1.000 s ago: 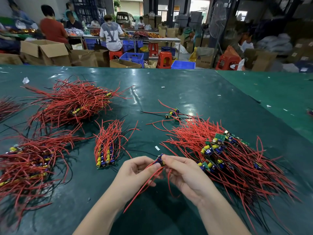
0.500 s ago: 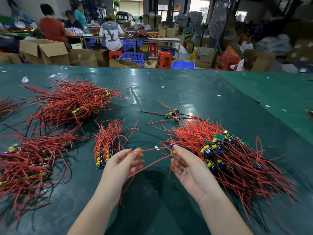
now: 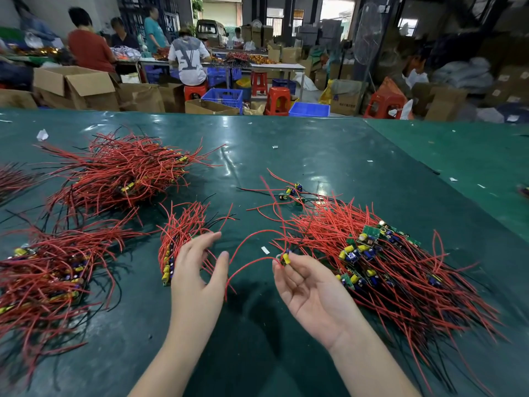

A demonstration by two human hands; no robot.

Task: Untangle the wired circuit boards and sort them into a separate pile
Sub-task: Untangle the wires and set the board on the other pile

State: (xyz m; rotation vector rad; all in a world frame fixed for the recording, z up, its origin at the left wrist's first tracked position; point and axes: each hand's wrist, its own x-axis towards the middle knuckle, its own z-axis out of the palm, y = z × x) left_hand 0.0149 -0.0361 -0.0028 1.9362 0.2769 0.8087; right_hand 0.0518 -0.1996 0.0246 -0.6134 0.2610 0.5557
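Five heaps of red-wired circuit boards on green tabletop (image 3: pixel 300 156). Biggest tangled heap (image 3: pixel 380 262) at 3 o'clock. Small sorted pile (image 3: pixel 179 242) just left of centre. Left hand (image 3: pixel 197 270), fingers spread and relaxed, over sorted pile. Right hand (image 3: pixel 309 293), palm up, pinches one board (image 3: pixel 285 257) at centre; its red wires (image 3: pixel 252 247) arc toward 9 o'clock.

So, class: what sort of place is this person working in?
Probably a small electronics workshop or factory floor: heaps of wired circuit boards on a green worktable, cardboard boxes, and other workers seated at a table behind.
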